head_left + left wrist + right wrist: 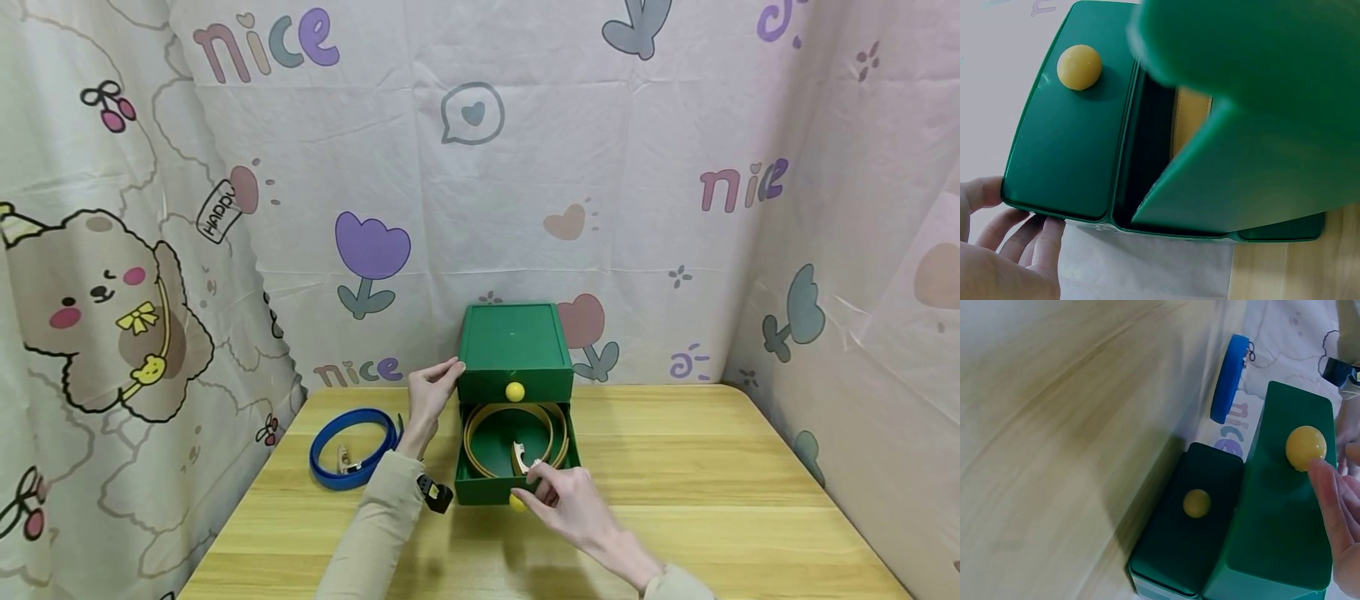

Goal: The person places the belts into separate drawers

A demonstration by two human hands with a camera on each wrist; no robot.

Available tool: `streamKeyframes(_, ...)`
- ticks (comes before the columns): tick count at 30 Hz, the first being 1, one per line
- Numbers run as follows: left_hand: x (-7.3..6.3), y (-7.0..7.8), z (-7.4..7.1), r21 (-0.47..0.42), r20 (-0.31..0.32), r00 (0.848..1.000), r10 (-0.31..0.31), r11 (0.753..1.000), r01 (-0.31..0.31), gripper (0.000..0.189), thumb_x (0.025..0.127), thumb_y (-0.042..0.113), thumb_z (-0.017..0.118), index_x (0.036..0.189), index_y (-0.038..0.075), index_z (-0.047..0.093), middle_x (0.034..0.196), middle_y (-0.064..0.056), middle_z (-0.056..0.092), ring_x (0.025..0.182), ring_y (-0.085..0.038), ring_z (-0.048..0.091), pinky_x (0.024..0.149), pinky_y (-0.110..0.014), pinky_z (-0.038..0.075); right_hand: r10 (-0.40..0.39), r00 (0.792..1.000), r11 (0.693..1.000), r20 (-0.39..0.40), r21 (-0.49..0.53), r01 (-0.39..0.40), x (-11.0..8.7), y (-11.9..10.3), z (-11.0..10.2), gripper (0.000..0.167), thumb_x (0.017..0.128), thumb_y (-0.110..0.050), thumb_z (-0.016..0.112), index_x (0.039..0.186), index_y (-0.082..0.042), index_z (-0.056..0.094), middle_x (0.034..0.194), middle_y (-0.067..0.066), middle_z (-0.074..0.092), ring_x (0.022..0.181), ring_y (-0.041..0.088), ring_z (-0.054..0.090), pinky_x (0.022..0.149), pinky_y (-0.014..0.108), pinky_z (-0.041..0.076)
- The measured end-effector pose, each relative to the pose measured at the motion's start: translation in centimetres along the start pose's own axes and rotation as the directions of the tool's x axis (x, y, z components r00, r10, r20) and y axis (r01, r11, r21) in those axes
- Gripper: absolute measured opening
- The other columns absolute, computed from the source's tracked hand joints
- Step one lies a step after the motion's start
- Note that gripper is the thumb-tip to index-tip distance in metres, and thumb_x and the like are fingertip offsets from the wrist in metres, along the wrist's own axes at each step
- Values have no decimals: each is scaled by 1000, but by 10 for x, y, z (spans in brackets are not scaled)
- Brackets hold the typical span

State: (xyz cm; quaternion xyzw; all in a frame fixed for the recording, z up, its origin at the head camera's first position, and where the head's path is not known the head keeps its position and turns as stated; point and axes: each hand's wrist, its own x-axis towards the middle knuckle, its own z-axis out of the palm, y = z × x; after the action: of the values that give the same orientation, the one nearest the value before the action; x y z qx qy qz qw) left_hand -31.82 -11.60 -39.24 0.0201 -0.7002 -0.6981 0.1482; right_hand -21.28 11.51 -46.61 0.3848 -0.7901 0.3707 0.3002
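Observation:
A green drawer cabinet stands on the table, its lower drawer pulled out and its top drawer closed. Inside the lower drawer lies a coiled yellow belt with a shiny buckle. My left hand touches the cabinet's upper left front corner; the left wrist view shows the thumb by its top edge and the other fingers along its side. At the front of the pulled-out drawer, my right hand has its thumb at the yellow knob, with the index finger bent by the drawer's rim.
A coiled blue belt with a metal buckle lies left of the cabinet, beside my left forearm. Behind the table hangs a printed cloth. The table's right edge slants away past my right hand.

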Motion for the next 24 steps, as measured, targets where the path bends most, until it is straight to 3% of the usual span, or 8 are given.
streamKeyframes(6,-1,1,0,0,4,1000,-7,1000,7,32,93,18,72,120,1,73,125,-18,71,105,-13,71,83,-19,58,-31,999,999,24,-17,31,-5,1,2,18,79,-5,83,75,-12,66,62,-5,71,55,-8,60,52,3,46)
streamKeyframes(13,-2,2,0,4,6,1000,-11,1000,11,31,93,18,72,120,3,73,125,-17,71,104,-12,70,82,-18,57,-30,997,998,68,-53,33,-10,4,4,16,79,-9,83,77,-13,68,63,-9,70,57,-12,56,52,5,45)
streamKeyframes(24,-2,2,0,28,-3,1000,-13,1000,13,31,93,19,72,121,5,73,124,-16,71,101,-9,70,83,-18,57,10,989,998,147,-56,-2,-12,4,1,19,76,-8,85,88,-8,71,76,1,77,67,5,71,62,9,53)
